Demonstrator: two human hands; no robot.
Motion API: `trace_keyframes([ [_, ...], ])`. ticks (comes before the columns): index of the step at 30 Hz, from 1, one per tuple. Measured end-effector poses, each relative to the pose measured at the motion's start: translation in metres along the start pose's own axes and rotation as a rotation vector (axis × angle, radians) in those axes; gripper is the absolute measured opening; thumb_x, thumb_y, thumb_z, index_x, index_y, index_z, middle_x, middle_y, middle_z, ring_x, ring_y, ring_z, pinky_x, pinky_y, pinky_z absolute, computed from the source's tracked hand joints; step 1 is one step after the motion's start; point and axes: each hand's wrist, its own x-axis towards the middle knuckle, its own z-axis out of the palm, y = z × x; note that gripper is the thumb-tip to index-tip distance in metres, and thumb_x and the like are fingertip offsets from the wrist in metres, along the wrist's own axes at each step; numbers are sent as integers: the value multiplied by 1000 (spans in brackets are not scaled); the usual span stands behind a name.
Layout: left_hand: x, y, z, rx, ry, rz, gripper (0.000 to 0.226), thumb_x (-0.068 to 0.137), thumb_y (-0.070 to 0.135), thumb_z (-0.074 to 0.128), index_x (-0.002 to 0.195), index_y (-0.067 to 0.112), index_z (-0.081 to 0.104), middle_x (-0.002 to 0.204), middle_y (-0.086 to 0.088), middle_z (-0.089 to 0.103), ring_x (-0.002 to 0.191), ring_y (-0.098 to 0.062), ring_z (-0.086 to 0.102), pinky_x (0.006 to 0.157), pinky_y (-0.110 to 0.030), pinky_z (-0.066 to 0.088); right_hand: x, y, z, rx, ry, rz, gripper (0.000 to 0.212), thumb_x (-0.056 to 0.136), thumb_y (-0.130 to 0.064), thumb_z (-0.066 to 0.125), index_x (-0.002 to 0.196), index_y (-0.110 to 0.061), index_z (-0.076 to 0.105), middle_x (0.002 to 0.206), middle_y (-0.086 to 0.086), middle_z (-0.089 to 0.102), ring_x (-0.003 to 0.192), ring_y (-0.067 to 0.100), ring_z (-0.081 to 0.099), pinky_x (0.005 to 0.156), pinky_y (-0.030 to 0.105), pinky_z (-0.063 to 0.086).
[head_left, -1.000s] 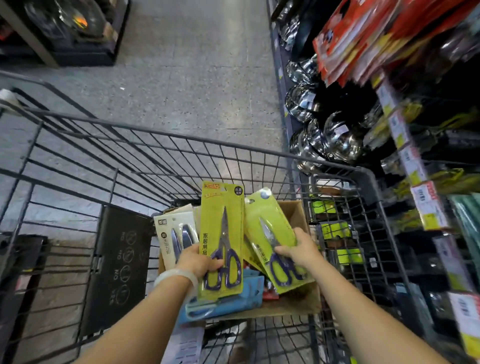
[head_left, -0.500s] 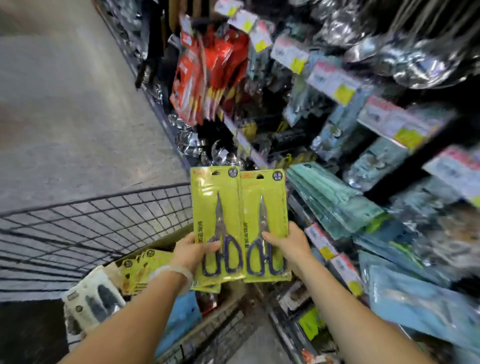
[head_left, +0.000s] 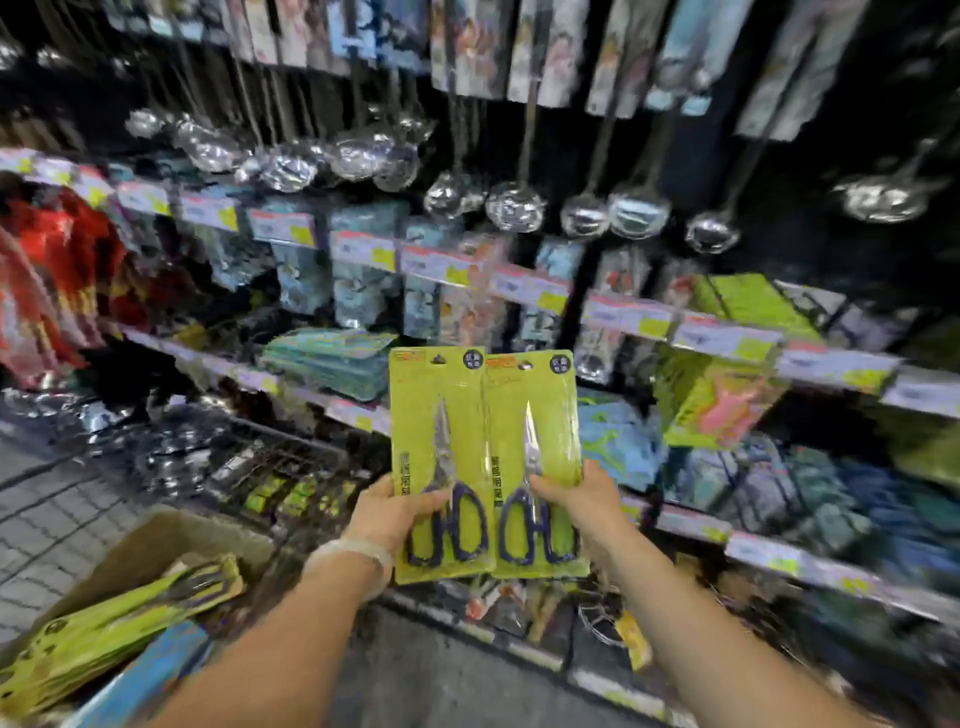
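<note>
The left pack (head_left: 439, 457) you are holding is showing matt yellow-green card under a glossy clear plastic blister that is catching the light; the right pack (head_left: 535, 447) is looking the same. Inside both, the blades (head_left: 441, 436) are gleaming as polished metal and the handles (head_left: 454, 519) are reading as smooth dark-blue plastic. Far off, the ladles (head_left: 514, 210) are shining mirror-bright steel. Near left, the box (head_left: 156, 540) is showing dull brown cardboard.
</note>
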Motion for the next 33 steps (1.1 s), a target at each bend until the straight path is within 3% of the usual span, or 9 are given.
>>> trace_keyframes([
  [5,-62,-30,128,208,-266,86,33,73,16,80,103,12,66,105,-4,71,100,-22,63,96,-35,44,-90,28,-143,130,227,27,46,77,-17,76,115,-5,54,112,6,64,100,22,60,88,32,47],
  [7,-84,-36,176,284,-356,95,43,70,25,81,107,14,64,110,-2,68,105,-21,60,98,-35,40,-121,31,-193,170,321,11,35,80,-15,73,108,-8,53,101,3,63,94,20,59,81,30,43],
  [10,-102,-47,247,380,-487,113,113,35,58,86,133,16,48,132,-3,57,121,-28,54,107,-48,38,-160,40,-260,228,458,-16,30,83,-12,70,104,-11,50,97,2,60,90,19,56,79,30,40],
  [11,-108,-51,271,393,-537,118,122,32,60,86,137,16,43,138,-4,53,125,-29,50,109,-50,36,-171,45,-279,243,504,-22,33,83,-12,70,108,-9,50,101,4,60,92,20,56,79,30,41],
  [15,-157,-70,368,425,-660,128,97,73,27,79,148,7,21,153,-10,29,140,-30,31,116,-45,25,-208,76,-357,299,689,-15,38,80,-13,72,112,-10,53,100,2,64,85,16,61,63,17,45],
  [21,-183,-125,499,527,-813,156,89,77,20,76,146,0,24,152,-10,30,139,-28,31,113,-40,26,-233,128,-472,294,891,21,27,82,-13,71,98,-17,51,80,-12,58,70,-1,55,50,7,42],
  [26,-177,-167,587,669,-896,103,40,70,22,82,100,8,59,101,10,60,106,-18,57,98,-29,39,-231,166,-565,266,951,181,40,74,-16,77,106,-9,54,96,5,66,90,23,65,88,45,53],
  [29,-168,-180,630,717,-908,56,50,52,27,88,96,10,70,93,-2,75,94,-23,68,97,-44,49,-221,185,-616,254,941,229,36,75,-13,76,104,-10,54,100,8,65,93,26,63,90,45,51],
  [33,-163,-190,680,782,-901,65,21,72,10,79,86,19,67,92,1,71,93,-20,64,95,-32,46,-205,214,-669,276,946,279,40,74,-9,77,105,-5,52,102,11,64,96,30,62,90,44,51],
])
